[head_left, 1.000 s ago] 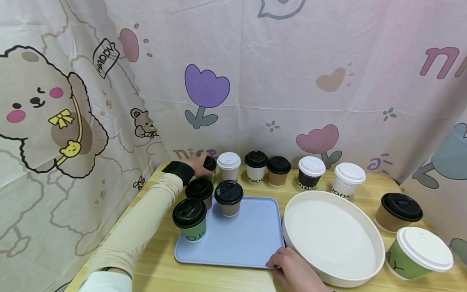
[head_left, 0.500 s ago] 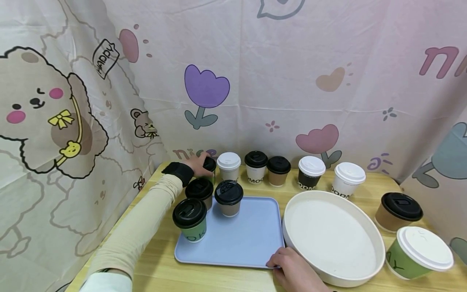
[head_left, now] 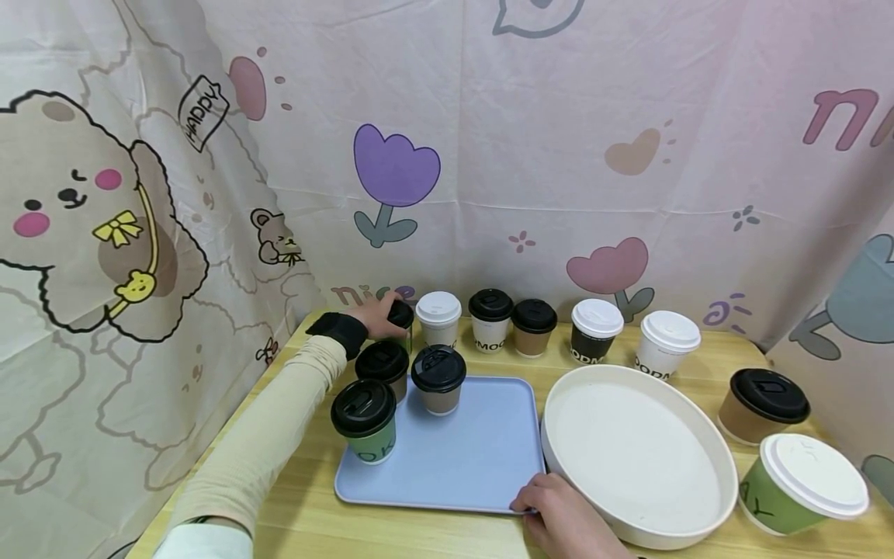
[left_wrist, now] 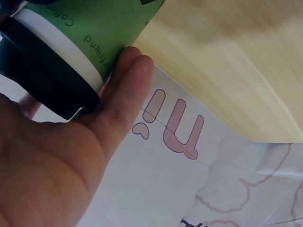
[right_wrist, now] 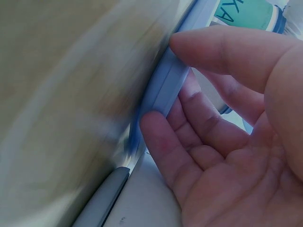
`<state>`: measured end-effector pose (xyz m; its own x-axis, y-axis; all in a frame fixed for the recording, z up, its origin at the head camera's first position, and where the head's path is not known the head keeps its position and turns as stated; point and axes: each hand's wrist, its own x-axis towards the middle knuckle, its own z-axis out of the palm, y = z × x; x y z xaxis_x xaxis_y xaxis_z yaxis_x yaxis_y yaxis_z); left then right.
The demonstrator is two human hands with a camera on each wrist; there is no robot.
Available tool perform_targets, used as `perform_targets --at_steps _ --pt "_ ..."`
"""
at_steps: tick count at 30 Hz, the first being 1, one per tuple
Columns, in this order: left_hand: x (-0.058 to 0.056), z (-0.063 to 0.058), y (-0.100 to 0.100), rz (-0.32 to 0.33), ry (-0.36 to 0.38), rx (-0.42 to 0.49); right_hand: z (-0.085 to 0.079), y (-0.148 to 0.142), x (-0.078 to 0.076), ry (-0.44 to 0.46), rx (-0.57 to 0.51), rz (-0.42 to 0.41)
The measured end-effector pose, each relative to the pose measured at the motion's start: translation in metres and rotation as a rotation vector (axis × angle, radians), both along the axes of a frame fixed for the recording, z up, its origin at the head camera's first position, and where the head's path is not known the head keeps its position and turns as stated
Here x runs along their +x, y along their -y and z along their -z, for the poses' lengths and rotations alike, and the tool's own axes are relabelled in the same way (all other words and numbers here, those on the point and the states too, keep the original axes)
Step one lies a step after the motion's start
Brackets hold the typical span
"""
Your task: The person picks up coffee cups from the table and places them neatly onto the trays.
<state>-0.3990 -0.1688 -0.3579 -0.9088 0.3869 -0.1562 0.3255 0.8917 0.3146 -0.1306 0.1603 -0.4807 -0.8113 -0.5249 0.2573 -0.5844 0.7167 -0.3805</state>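
Observation:
At the back left of the table, my left hand (head_left: 378,317) grips a green paper coffee cup (left_wrist: 102,30) with a black lid (head_left: 401,314); in the left wrist view fingers lie along its side near the lid. My right hand (head_left: 562,512) pinches the near right corner of a blue tray (head_left: 482,466), with thumb and fingers at its rim in the right wrist view. On the tray's left part stand a green cup with a black lid (head_left: 372,444), a brown cup with a black lid (head_left: 438,397) and another black-lidded cup (head_left: 382,362), partly hidden behind the green one.
Against the curtain stands a row of lidded cups, among them a white one (head_left: 438,312), a brown one (head_left: 534,326) and a black one (head_left: 590,341). A round white tray (head_left: 628,458) adjoins the blue tray. Farther right are a brown cup (head_left: 750,415) and a green, white-lidded cup (head_left: 782,497).
My left wrist has shifted very slightly to the left, with the hand still at the green cup. The right hand, the trays and the other cups look unmoved.

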Motion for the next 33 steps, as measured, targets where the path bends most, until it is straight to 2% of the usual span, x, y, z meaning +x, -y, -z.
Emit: perform_targets --at_steps 4,9,11,17,22,25,30,33 --pt "-0.007 0.006 0.007 0.002 0.007 0.038 0.001 0.000 0.000 -0.010 -0.001 -0.004" --pt "-0.017 0.015 0.016 -0.040 -0.008 0.048 0.000 0.000 0.000 -0.003 0.001 -0.005" --pt "-0.017 0.015 0.018 -0.052 -0.027 0.048 0.000 0.000 0.000 0.000 0.003 -0.004" --pt "-0.009 0.007 0.021 -0.089 -0.080 0.103 -0.001 0.000 0.000 0.001 0.007 0.002" --pt "-0.007 0.009 0.028 -0.100 -0.083 0.155 -0.003 0.000 0.000 0.015 0.005 0.002" --pt "-0.006 0.008 0.032 -0.130 -0.085 0.183 -0.003 0.000 0.000 0.028 0.005 0.006" --pt "0.004 -0.002 0.035 -0.169 -0.118 0.215 -0.003 0.000 0.001 0.027 0.004 0.013" --pt "0.009 -0.008 0.037 -0.170 -0.143 0.234 -0.003 0.000 0.001 0.024 0.003 0.011"
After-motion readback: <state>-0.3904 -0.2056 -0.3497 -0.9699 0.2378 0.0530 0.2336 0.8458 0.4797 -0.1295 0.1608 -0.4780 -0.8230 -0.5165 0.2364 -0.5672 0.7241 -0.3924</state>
